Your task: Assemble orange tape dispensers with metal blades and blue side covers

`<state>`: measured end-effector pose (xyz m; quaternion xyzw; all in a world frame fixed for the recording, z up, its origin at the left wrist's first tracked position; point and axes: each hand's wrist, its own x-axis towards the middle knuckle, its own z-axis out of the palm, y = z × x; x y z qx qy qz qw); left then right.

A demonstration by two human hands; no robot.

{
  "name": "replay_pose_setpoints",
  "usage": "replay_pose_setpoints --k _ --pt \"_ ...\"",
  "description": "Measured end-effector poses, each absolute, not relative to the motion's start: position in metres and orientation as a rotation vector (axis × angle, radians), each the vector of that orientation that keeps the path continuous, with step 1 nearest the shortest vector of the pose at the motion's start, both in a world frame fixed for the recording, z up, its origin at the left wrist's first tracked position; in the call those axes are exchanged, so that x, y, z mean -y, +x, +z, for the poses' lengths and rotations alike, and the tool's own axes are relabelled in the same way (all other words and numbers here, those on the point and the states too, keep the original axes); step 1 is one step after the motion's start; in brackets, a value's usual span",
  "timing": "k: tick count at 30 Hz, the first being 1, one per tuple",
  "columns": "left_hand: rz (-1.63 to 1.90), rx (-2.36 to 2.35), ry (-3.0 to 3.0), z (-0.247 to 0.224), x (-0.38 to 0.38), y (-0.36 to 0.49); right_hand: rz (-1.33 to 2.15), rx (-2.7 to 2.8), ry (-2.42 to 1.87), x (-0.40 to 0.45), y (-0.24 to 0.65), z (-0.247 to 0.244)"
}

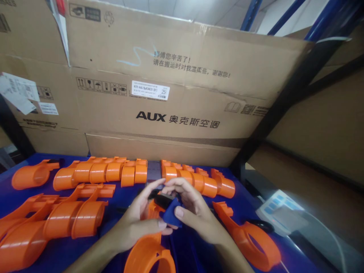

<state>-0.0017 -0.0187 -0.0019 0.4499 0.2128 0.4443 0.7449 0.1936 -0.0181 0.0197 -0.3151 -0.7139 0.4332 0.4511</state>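
Note:
My left hand (136, 223) is closed around the narrow arm of an orange plastic part with a wide ring (133, 258) at its lower end. A dark black piece (162, 201) sits at the top of that arm, between my hands. With thumb and fingers, my right hand (196, 212) grips a small blue angular piece (171, 214), which is up against the black piece. Whether the two are joined I cannot tell. The left thumb reaches across to the blue piece's lower edge. My fingers partly hide the orange arm.
Rows of similar orange parts (82, 172) lie on the blue surface (113, 239), left, back and right. One orange part (256, 242) lies at the right front, near a white device with a cable (281, 212). A large cardboard box (182, 98) stands behind; a dark post (273, 110) slants at right.

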Motion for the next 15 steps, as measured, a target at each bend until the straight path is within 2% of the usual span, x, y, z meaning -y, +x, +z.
replay_pose_setpoints --k 4,11,15 --pt "0.951 -0.420 1.047 -0.006 0.019 -0.005 0.982 1.783 -0.829 0.016 0.187 0.014" --pt "1.052 -0.608 1.339 -0.011 0.010 -0.011 0.947 1.825 -0.876 0.020 0.183 0.014" --pt "1.016 -0.565 1.217 -0.016 0.004 -0.011 0.824 1.900 -0.938 0.018 0.187 0.019"
